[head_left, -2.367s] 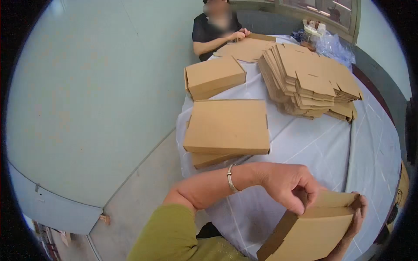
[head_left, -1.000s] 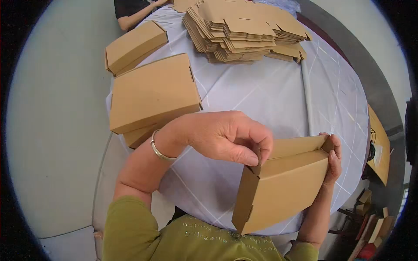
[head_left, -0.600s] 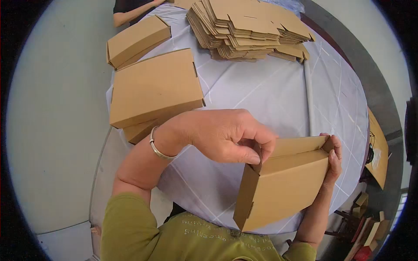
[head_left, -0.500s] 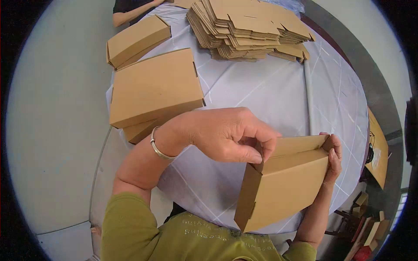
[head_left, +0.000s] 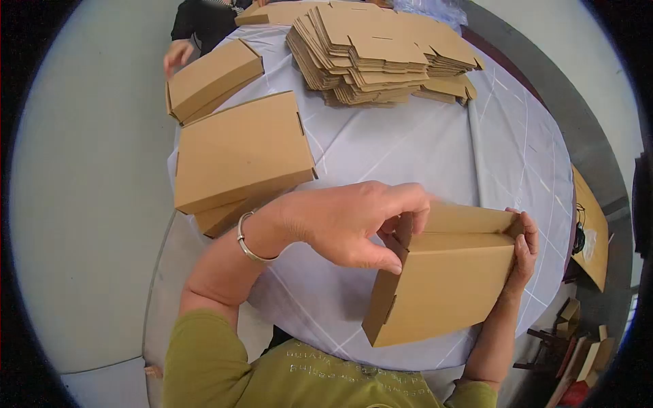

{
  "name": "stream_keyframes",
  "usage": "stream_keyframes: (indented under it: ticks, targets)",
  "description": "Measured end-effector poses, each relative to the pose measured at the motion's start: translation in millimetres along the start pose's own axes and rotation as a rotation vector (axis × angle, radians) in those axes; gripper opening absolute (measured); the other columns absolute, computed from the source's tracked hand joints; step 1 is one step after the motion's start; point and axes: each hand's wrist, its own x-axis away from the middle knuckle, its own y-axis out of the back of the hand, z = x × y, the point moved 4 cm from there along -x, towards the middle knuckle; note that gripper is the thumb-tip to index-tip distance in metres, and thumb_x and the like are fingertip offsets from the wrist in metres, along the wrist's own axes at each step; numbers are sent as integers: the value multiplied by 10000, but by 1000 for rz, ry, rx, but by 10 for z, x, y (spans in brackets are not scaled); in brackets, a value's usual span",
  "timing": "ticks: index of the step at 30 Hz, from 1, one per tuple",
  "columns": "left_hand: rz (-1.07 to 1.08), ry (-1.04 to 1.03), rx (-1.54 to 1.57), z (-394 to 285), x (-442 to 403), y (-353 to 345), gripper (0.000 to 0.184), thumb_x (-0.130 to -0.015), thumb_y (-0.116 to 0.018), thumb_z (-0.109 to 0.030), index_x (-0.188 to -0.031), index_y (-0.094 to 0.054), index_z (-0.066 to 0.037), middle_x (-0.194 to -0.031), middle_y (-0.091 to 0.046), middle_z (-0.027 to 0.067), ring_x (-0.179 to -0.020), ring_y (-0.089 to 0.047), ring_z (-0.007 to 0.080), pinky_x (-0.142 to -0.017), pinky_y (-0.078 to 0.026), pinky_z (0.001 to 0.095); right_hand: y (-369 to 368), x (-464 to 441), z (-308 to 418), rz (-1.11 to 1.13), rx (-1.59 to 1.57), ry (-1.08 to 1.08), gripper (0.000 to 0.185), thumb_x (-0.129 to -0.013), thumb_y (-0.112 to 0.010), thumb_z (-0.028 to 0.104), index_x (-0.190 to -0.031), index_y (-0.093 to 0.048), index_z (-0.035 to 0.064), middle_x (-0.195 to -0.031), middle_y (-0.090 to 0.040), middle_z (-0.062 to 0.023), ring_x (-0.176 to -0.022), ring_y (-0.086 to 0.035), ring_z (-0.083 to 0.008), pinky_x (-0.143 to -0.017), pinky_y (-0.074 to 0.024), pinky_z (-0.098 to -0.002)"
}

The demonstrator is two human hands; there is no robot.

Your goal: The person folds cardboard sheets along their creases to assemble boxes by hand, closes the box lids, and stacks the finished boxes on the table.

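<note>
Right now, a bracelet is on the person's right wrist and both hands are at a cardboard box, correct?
Wrong wrist: the head view shows the bracelet on the left one. The left hand and right hand are at the cardboard box.

Olive shirt (head_left: 320,387), silvery bangle (head_left: 241,238)

My right hand (head_left: 524,251) grips one end of a tilted box (head_left: 452,292); my left hand (head_left: 357,224) is at the opposite corner. On the desk (head_left: 394,149) I see stacked flat cartons (head_left: 381,44) and closed boxes (head_left: 241,149), another person's hand (head_left: 178,56) near one.
</note>
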Motion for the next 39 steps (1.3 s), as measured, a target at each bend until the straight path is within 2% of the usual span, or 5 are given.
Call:
stream_keyframes:
  ticks: [6,10,16,21,39]
  targets:
    - [-10,-119,-25,15,-14,4,313,-781,-710,38,-1054,-563,-5,-1079,-616,139,-1402,-315,314,-770,-563,296,-85,24,167,-70,50,75,558,-826,-628,246,-1309,-509,-7,-1235,-572,-183,-1084,-575,-247,-968,-455,-383]
    - [-79,-105,-46,42,-38,40,394,-762,-708,76,-1137,-629,-15,-1141,-638,144,-1380,-369,306,-765,-567,293,-86,23,246,-72,134,123,678,-783,-644,277,-1371,-459,-5,-1204,-581,-184,-1078,-572,-246,-977,-439,-382]
    - [-102,-52,9,9,-36,66,388,-712,-725,96,-1080,-694,-22,-1102,-685,165,-1239,-546,285,-826,-563,315,31,10,160,-56,160,126,719,-775,-661,306,-1379,-442,-17,-1146,-598,-171,-1056,-575,-240,-959,-443,-373]
    - [-50,-138,-6,34,-34,69,256,-695,-738,105,-912,-729,-32,-919,-725,99,-880,-705,191,-884,-541,355,-24,17,188,-71,112,103,774,-744,-696,343,-1378,-442,-21,-1140,-602,-166,-1042,-578,-238,-938,-448,-365]
    - [46,-69,187,-48,42,68,166,-901,-589,-29,-1055,-601,31,-894,-648,54,-778,-576,98,-678,-488,241,-2,26,87,25,78,-22,841,-694,-776,335,-1384,-441,-11,-1099,-616,-89,-1020,-594,-205,-910,-464,-328]
